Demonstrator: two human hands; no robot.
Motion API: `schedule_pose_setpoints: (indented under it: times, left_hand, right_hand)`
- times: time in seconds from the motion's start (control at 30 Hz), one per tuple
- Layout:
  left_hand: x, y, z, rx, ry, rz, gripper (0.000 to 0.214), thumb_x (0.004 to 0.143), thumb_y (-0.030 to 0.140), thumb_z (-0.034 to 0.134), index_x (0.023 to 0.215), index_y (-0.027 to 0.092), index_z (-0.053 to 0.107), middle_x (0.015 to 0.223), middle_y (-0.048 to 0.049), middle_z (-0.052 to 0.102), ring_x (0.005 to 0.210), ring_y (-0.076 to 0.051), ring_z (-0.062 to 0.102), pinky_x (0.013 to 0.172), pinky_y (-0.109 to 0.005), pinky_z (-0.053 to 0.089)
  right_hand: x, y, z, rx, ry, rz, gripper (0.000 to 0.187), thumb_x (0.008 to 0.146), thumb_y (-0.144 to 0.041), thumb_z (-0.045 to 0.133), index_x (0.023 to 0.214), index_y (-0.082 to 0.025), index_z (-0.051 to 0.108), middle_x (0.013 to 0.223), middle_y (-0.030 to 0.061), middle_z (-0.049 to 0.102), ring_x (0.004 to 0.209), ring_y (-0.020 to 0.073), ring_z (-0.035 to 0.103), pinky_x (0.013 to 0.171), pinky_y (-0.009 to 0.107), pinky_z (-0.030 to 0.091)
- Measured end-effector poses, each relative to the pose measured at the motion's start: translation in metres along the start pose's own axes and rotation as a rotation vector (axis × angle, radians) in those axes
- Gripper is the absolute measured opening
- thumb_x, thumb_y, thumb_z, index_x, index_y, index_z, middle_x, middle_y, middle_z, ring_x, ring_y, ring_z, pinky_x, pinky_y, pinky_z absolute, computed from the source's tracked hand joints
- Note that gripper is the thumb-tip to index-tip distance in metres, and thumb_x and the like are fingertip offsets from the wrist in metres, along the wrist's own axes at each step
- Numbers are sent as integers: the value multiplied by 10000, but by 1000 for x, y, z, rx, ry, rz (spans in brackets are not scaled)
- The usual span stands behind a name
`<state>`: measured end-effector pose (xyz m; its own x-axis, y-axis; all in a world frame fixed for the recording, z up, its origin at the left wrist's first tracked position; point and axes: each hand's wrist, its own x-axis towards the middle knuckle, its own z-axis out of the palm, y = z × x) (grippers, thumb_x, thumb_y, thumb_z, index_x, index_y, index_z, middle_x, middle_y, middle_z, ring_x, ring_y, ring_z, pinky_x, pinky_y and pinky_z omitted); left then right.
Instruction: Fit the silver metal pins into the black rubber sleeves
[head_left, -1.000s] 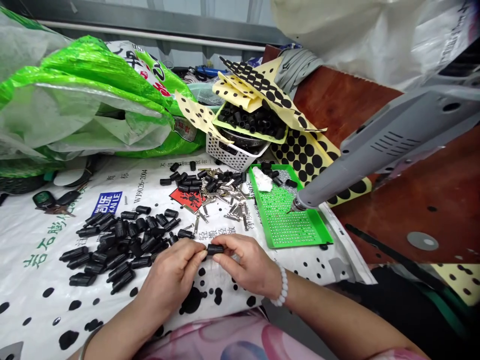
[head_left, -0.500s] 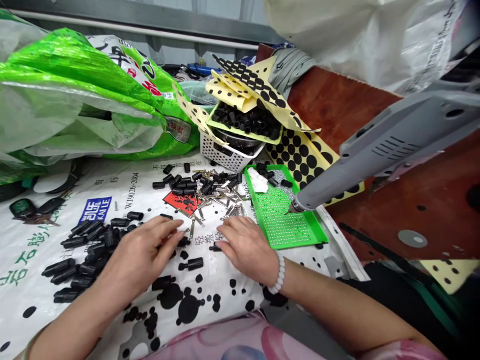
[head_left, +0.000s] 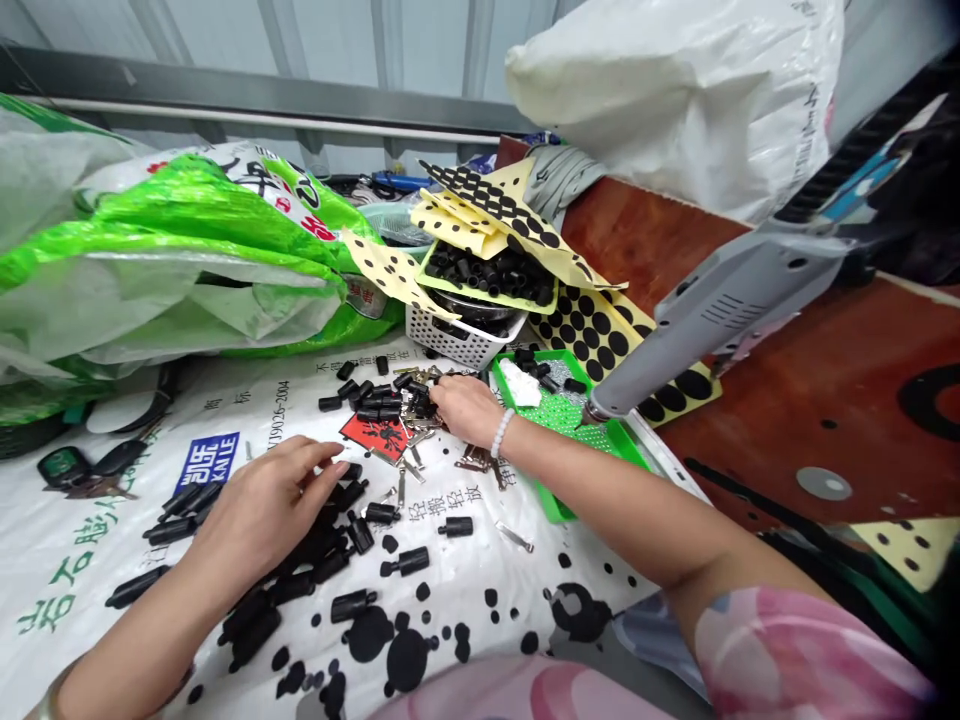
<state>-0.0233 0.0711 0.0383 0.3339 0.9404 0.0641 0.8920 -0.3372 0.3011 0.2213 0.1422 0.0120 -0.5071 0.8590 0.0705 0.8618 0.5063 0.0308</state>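
Right hand at the far heap of black bits, left hand over the near one

So the small black plastic cylinders (head_left: pixel 381 406) sit in a loose heap on the far part of the white printed plastic sheet (head_left: pixel 480 575), right by a red diamond print (head_left: pixel 366 434), mixed with thin silvery metal strips (head_left: pixel 401 488). The right hand (head_left: pixel 466 408), with a pale beaded bracelet (head_left: pixel 502 433) on the wrist, is at the right edge of that heap, fingertips down on the pieces. Can't tell if it's pinching one, tbh.

The left hand (head_left: pixel 259 505) hangs over a nearer pile of black capped pieces (head_left: pixel 328 566), fingers loosely curved, thumb a little apart from them. A few more capped ones lie between the hands and the body, and one stray strip is off to the right.

Just beside the right wrist is a bright green perforated tray (head_left: pixel 556 510), with the tip of a long grey vented tool (head_left: pixel 701 310) over it. Behind the heap there's a white perforated basket (head_left: pixel 459 343), then a big green-and-white plastic bag (head_left: pixel 172 235) on the left.
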Motion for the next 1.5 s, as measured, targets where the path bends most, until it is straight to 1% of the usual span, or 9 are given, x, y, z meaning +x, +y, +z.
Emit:
schedule_pose_setpoints:
  times: [0.17, 0.27, 0.47, 0.63, 0.83, 1.07, 1.17, 1.33, 1.5]
  left_hand:
    - [45, 4, 10, 188, -37, 73, 343, 859, 312, 379, 1046, 190, 639, 1076, -92, 627, 905, -245, 616, 748, -323, 463]
    - [67, 8, 20, 222, -71, 112, 284, 823, 219, 418, 987, 195, 649, 1028, -90, 629, 897, -232, 610, 742, -306, 458]
    - [82, 5, 30, 223, -111, 102, 249, 787, 167, 424, 905, 158, 643, 879, -105, 605, 771, -222, 607, 669, -307, 457]
    - [76, 7, 19, 97, -95, 82, 238, 786, 243, 449, 904, 177, 646, 875, -85, 607, 818, -227, 600, 730, -320, 454]
    - [55, 31, 10, -210, -68, 81, 293, 829, 380, 456, 1011, 187, 581, 885, -50, 662, 748, -186, 629, 693, -308, 492]
    - [34, 51, 21, -901, -73, -23, 282, 765, 337, 604, 985, 163, 582, 885, -54, 646, 765, -167, 607, 732, -319, 492]
    - [26, 55, 22, -993, -83, -22, 263, 766, 319, 618, 986, 176, 592, 898, -48, 646, 792, -161, 598, 737, -307, 485]
    - [11, 65, 13, -1070, -54, -83, 245, 745, 285, 645, 964, 175, 628, 915, -50, 657, 802, -157, 595, 718, -282, 489]
    - [-3, 71, 7, -1229, -51, -237, 337, 728, 297, 676, 1046, 189, 646, 841, -28, 687, 679, -121, 610, 691, -254, 504]
  right_hand:
    - [-13, 0, -5, 8, -11, -3, 184, 844, -78, 443, 838, -125, 620, 835, 104, 624, 823, 202, 561, 715, 306, 368]
    - [-26, 1, -10, 42, -19, 31, 166, 843, -86, 454, 846, -128, 615, 827, 87, 622, 788, 179, 565, 689, 284, 372]
    - [-43, 9, -11, 170, -29, 139, 169, 846, -103, 468, 903, -135, 624, 872, 83, 627, 799, 168, 575, 682, 261, 385]
    - [-43, 16, -11, 358, 23, 213, 158, 843, -98, 478, 872, -138, 628, 851, 77, 637, 788, 168, 585, 689, 265, 402]
    - [-45, 11, -17, 669, 113, 224, 113, 833, -133, 496, 897, -129, 589, 713, 0, 598, 612, 100, 535, 568, 223, 409]
    - [-60, -9, -28, 1041, 159, 20, 390, 844, -113, 422, 1230, -149, 468, 815, 8, 597, 556, 71, 495, 501, 206, 414]
    - [-66, -18, -30, 1057, 239, -61, 342, 824, -117, 444, 1145, -164, 551, 921, 43, 610, 714, 102, 552, 619, 251, 465]
    - [-72, -27, -33, 1380, 256, 72, 254, 812, -171, 501, 1066, -175, 503, 706, -45, 521, 457, 41, 451, 414, 175, 396]
    - [-79, -32, -40, 1585, 332, 94, 232, 819, -186, 524, 1049, -174, 490, 739, -9, 613, 532, 55, 557, 517, 187, 486]
